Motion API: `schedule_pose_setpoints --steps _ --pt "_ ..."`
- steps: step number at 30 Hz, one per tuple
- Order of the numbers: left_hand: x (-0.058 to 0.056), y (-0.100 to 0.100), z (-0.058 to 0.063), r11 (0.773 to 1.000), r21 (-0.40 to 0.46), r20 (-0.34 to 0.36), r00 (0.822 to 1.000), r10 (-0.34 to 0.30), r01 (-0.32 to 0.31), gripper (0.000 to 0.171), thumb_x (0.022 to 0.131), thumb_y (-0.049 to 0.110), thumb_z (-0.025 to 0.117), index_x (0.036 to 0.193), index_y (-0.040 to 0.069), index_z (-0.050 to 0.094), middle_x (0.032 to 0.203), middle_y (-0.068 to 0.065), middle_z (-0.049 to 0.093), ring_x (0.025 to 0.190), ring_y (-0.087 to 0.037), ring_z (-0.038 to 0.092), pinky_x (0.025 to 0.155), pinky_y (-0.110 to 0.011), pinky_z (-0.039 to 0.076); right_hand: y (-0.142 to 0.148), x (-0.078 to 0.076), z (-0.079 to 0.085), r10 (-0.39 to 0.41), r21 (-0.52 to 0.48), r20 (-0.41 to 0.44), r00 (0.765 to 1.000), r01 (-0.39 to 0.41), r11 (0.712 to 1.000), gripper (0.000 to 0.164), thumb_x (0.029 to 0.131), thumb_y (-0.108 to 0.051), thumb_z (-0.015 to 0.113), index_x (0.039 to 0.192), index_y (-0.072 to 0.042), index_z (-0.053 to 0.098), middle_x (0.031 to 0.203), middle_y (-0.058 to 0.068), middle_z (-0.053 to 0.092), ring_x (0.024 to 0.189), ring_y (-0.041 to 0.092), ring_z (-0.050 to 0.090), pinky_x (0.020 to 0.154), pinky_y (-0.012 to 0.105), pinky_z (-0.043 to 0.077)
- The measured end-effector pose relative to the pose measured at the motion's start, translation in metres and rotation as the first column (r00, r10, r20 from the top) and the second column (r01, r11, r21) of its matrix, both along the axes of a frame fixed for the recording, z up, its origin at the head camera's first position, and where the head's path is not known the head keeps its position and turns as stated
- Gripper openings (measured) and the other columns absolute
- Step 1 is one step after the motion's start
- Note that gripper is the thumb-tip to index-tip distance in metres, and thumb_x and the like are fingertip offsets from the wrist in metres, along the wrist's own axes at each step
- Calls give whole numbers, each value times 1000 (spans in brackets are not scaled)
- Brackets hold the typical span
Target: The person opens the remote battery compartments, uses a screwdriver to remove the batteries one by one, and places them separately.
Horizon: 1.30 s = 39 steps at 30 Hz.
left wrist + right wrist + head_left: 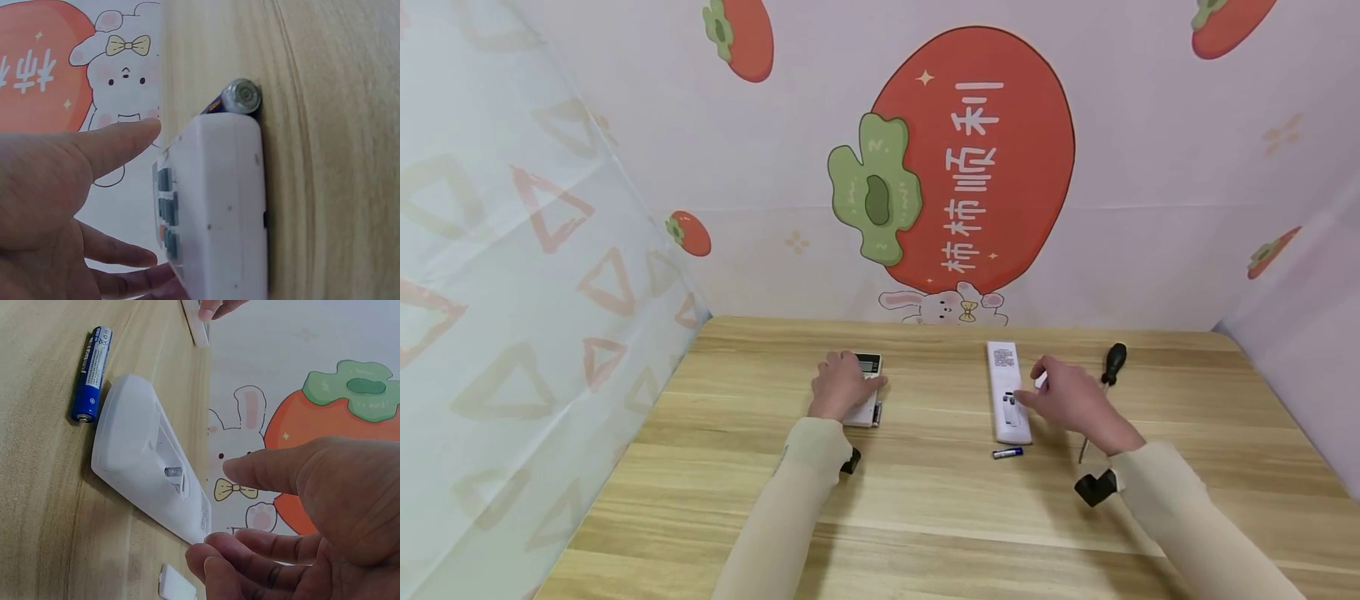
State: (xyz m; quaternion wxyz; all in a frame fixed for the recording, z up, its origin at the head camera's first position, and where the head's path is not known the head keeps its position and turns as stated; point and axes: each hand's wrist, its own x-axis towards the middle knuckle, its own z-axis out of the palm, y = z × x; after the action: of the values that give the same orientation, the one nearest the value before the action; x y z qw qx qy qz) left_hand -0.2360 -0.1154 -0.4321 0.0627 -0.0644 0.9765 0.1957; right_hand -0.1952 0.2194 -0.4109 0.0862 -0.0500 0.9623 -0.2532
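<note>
A white calculator (862, 413) with dark buttons lies on the table, and my left hand (841, 385) is spread over it. In the left wrist view its thumb is straight above the calculator's edge, while the other fingers reach down along the far side. A battery (241, 97) lies against the calculator's side. Right of it, a white remote control (1000, 367) lies back up with its battery compartment uncovered. My right hand (1071, 402) hovers at the remote's right side, thumb and fingers apart, nothing between them. Below the remote's end lies a blue battery (92, 375).
A small white cover (177, 584) lies on the table beside the remote. Behind my right hand is a screwdriver with a black handle (1116, 362). The wooden table (925, 517) meets a printed backdrop (1120, 267) at its far edge.
</note>
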Motion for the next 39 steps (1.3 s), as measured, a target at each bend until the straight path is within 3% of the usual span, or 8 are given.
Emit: schedule_pose_setpoints --steps 11,22,32,39 --pt "-3 4 -4 999 38 3 1000 28 -28 53 87 40 80 108 -6 65 105 -19 51 86 -32 51 73 -43 43 -4 2 -1 11 12 -15 1000 -10 1000 46 91 -33 75 115 3 58 80 6 61 65 19 55 57 34 43" --pt "-4 3 -2 999 22 22 999 29 -29 50 89 36 79 112 -6 66 103 -19 52 85 -31 52 73 -43 46 -7 6 2 24 2 -16 1000 -23 1000 46 92 -32 75 116 2 57 79 5 60 64 19 53 56 33 42" --pt "-1 9 10 999 -29 -8 999 -31 31 48 87 37 81 108 -4 69 100 -17 55 85 -30 53 67 -41 49 -6 7 3 43 -12 -33 999 -44 999 45 92 -31 75 115 2 56 77 4 58 62 19 52 55 33 41" --pt "8 25 25 990 -69 7 993 -121 121 54 85 38 83 118 0 67 104 -16 58 88 -29 54 69 -40 50 -7 6 5 61 -19 -47 997 -62 998 44 91 -30 76 116 2 58 75 3 58 61 18 51 55 33 41"
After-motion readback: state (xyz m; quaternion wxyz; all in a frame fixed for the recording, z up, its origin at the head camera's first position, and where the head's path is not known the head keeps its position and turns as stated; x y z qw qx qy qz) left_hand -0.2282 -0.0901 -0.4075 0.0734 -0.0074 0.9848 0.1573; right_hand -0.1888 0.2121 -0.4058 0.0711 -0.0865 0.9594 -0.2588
